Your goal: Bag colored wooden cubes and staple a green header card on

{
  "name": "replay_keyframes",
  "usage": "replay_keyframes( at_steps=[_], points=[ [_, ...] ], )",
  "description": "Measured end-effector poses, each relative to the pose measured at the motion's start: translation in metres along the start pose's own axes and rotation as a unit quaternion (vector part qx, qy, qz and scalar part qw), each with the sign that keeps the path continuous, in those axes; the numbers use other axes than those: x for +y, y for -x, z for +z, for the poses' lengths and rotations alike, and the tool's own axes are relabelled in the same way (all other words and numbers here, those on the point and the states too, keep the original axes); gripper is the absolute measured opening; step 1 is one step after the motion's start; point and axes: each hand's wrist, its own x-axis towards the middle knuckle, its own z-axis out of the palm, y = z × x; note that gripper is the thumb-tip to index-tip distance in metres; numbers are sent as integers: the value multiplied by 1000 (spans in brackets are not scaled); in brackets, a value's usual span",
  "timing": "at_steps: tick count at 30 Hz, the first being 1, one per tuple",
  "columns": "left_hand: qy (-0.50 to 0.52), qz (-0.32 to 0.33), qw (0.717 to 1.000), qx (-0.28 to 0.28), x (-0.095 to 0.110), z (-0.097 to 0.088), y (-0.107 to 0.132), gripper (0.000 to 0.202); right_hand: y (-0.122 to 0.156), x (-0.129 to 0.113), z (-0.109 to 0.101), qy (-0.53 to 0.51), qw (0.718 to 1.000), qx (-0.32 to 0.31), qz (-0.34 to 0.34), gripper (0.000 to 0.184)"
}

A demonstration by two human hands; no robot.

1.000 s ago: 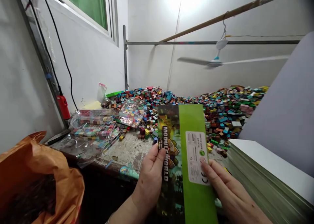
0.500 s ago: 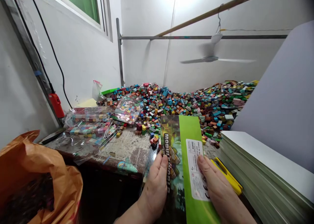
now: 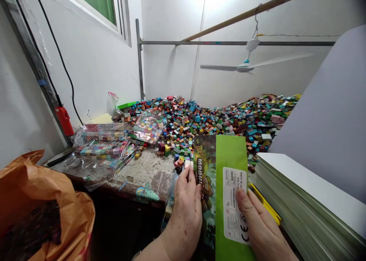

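Note:
A printed cardboard box stands close in front of me, with one bright green face and one dark pictured face. On the green face is a white label bearing small print and a CE mark. My right hand grips the box from the right, thumb lying over the label and the other fingers mostly hidden. Along the left edge, my left hand presses against the pictured side, its fingers close together and pointing away from me.
Loose colourful small blocks heap up along the back of the worn table. Clear bags of blocks lie left. An orange sack stands at lower left. To the right are a yellow tool and stacked white sheets. A fan hangs above.
The box has shifted slightly right and turned, showing more of its green face. My left hand has slid forward along its edge, thumb no longer on the pictured face. My right hand stays on the label.

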Motion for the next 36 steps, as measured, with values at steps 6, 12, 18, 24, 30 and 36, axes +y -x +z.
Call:
replay_keyframes(
  at_steps=[6,12,18,24,30,36],
  points=[
    [89,-36,993,-70,11,-7,-5,37,1,3,2,18,1000,-14,-6,41],
    [206,-51,962,-170,25,-16,-3,42,4,10,7,-29,997,-37,63,47],
    [223,-93,947,-211,26,-11,1,41,-4,35,-2,-3,997,-57,59,47],
    [174,-70,962,-198,22,-10,1,39,-12,35,-6,99,984,-147,-22,33],
    [55,-50,961,-267,22,-17,-3,38,-22,-1,-18,105,985,-36,-134,44],
    [80,-87,925,-361,22,-19,2,33,-29,-11,-26,-22,995,-75,-56,28]
  ],
)
